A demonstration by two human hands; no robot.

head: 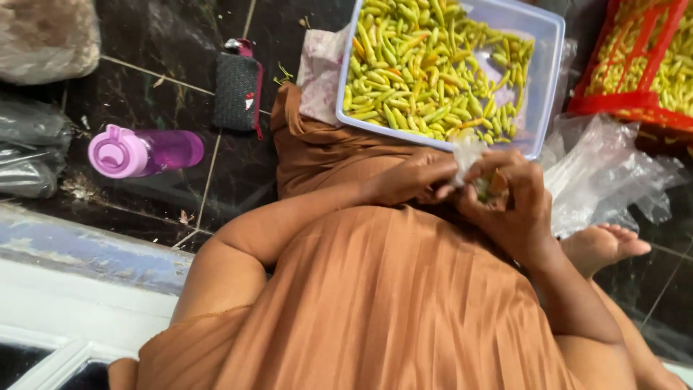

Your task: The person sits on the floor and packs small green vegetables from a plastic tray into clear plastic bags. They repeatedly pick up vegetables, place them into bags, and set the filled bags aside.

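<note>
**Small bag of chillies held in both hands above the lap**

A small clear plastic bag [468,153] is gripped between the two hands, just in front of the clear plastic tub [548,43]. The left hand [410,178] is closed on the bag's left edge, its fingertips pinched narrow on the film. The right hand [505,196] is curled around the bag from below, fingers wrapped close; a few green chillies [482,189] can be made out inside the curl (how many cannot be told). Both hands are touching each other at the bag.

The tub is rested on the lap of the orange pleated dress [375,289] and is filled with green and yellow chillies [426,65]. A red crate [635,101] with more chillies is seen at the upper right, and loose clear bags [606,173] are heaped beneath it, beside a bare foot [603,245]. On the dark tiled floor [231,180], well apart to the left, a purple bottle [144,152] is lying on its side near a dark pouch [237,90].
</note>
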